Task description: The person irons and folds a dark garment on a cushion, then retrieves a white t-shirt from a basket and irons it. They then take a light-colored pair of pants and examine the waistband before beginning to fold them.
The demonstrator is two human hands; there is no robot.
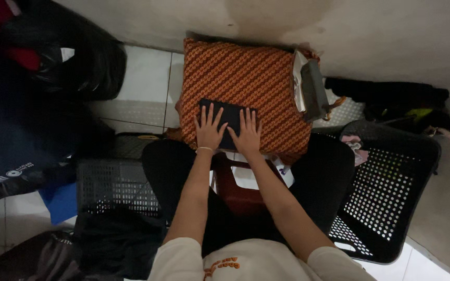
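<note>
From the head camera, both hands lie flat, fingers spread and gripping nothing, on a dark, smooth rectangular folded cloth (226, 118) (its weave too dim to make out) that rests on top of a squarish cushion (246, 93) covered in orange-and-brown diagonal patterned fabric; the left hand (209, 130) covers the cloth's left half and the right hand (247, 135) its right half, side by side. A black perforated plastic basket (391, 198) sits to the right, a darker slatted crate (111, 187) to the left, and a glossy black plastic bag (79, 62) lies on the white tiled floor (147, 78).
</note>
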